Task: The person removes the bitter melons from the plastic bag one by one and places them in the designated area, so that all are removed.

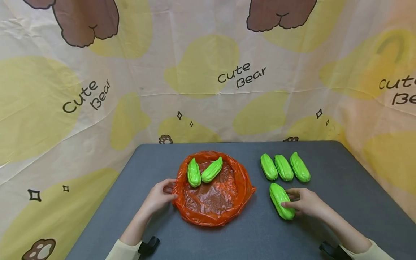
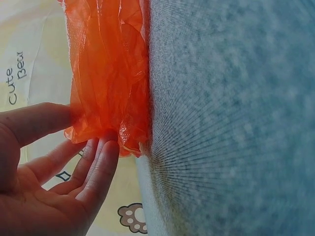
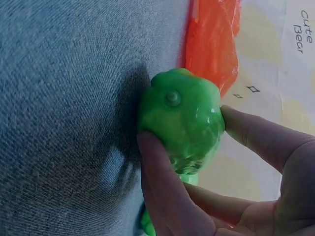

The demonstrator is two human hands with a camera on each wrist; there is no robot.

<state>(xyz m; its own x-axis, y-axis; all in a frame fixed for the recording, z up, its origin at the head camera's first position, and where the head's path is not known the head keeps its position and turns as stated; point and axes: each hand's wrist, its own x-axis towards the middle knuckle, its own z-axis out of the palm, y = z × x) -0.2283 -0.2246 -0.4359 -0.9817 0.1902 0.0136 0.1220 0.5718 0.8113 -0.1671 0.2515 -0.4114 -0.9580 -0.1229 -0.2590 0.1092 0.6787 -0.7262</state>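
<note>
My right hand (image 1: 307,203) holds a ridged green gourd (image 1: 280,200) between thumb and fingers, close over the table. In the right wrist view the gourd's rounded end (image 3: 179,118) faces the camera, with the fingers (image 3: 165,182) on its lower side. At the left, an orange-red plastic bag (image 1: 211,219) stands with its mouth spread wide and rim rolled. My left hand (image 1: 159,196) pinches the bag's left edge. The left wrist view shows the thumb and fingertips at the bag's wall (image 2: 106,73). Two green gourds (image 1: 212,169) lie inside, towards the far side.
Three more green gourds (image 1: 284,168) lie side by side at the back right of the grey table (image 1: 227,242). Behind the table hangs a cloth (image 1: 201,72) printed with bears, yellow patches and lettering.
</note>
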